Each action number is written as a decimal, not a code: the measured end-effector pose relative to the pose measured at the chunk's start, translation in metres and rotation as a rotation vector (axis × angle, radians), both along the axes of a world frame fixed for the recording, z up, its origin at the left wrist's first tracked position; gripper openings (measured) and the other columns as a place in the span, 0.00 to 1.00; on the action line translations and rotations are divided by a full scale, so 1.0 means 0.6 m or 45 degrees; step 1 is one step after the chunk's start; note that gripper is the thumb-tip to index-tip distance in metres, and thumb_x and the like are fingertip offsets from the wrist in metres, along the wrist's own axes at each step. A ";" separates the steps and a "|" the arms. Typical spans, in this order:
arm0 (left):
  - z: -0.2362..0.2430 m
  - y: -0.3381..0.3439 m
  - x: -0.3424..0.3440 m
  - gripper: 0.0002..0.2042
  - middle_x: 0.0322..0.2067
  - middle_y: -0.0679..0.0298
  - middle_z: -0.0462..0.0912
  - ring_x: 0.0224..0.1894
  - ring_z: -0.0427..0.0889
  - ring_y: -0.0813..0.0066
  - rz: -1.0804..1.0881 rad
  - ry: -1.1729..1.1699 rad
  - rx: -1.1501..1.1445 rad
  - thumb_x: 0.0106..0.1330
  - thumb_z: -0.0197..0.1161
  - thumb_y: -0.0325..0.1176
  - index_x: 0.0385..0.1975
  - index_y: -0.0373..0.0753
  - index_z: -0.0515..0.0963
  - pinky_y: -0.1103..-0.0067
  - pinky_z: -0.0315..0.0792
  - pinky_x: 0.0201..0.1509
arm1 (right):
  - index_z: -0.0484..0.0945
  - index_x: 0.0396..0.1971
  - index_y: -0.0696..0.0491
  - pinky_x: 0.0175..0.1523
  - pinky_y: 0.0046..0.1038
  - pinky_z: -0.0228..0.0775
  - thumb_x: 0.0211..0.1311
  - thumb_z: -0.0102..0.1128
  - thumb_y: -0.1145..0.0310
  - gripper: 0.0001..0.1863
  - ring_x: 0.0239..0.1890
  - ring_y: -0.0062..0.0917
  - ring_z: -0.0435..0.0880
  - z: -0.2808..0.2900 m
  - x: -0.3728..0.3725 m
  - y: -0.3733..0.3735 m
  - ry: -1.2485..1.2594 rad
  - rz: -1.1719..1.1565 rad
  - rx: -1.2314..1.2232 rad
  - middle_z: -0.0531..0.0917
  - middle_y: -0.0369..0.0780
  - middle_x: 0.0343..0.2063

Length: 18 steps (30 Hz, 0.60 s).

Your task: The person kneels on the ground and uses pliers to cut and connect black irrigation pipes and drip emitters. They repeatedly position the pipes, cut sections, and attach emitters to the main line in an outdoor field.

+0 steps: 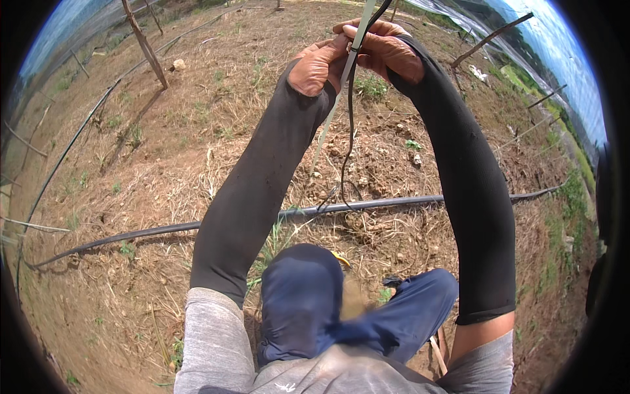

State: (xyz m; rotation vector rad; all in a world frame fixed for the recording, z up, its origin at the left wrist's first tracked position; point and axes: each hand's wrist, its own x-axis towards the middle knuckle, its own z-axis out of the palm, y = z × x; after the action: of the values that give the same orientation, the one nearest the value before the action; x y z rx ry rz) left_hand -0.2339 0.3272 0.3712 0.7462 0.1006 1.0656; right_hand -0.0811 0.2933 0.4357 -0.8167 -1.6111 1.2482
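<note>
Both hands are raised in front of me at the top of the view, fingertips close together. A pale, narrow strip [364,23] runs down between them at a slant. Alongside it passes a thin black cord [351,118], which makes a small dark band around the strip at my fingers. My left hand [319,65] pinches from the left, its thumb and fingers closed at the cord. From the right, my right hand [392,56] is closed at the same spot, its fingertips partly behind the strip. The cord's lower end hangs toward a black hose [315,211].
The hose lies across the dry, straw-covered soil before my knees. A second dark pipe [85,127] runs along the left. Wooden stakes [146,46] lean at both sides. Beside my knee is a small yellow object [341,260]; a wooden handle [438,356] lies by my right side.
</note>
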 end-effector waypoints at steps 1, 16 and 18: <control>-0.004 0.000 -0.010 0.10 0.33 0.60 0.81 0.32 0.81 0.77 0.026 0.030 0.023 0.65 0.61 0.30 0.40 0.31 0.73 0.82 0.75 0.36 | 0.80 0.45 0.55 0.34 0.12 0.76 0.62 0.61 0.63 0.15 0.32 0.13 0.81 -0.001 -0.007 -0.003 -0.031 -0.038 0.052 0.83 0.34 0.33; 0.030 -0.084 -0.014 0.17 0.33 0.63 0.82 0.36 0.80 0.82 1.032 0.564 0.838 0.61 0.65 0.28 0.49 0.36 0.72 0.85 0.74 0.43 | 0.81 0.37 0.51 0.28 0.12 0.67 0.59 0.65 0.59 0.12 0.25 0.08 0.76 -0.044 -0.005 0.007 -0.027 -0.314 0.296 0.82 0.30 0.27; 0.028 -0.077 -0.014 0.16 0.31 0.64 0.82 0.34 0.80 0.81 1.066 0.580 0.855 0.61 0.65 0.28 0.48 0.37 0.72 0.84 0.74 0.40 | 0.81 0.38 0.52 0.32 0.15 0.69 0.61 0.64 0.63 0.10 0.29 0.11 0.77 -0.042 -0.004 0.000 -0.052 -0.362 0.403 0.83 0.31 0.29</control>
State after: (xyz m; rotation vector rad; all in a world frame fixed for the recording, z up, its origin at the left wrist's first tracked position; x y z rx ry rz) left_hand -0.2424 0.2812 0.3880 1.6339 0.4929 1.7331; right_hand -0.0838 0.2932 0.4102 -0.8369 -1.6068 0.7579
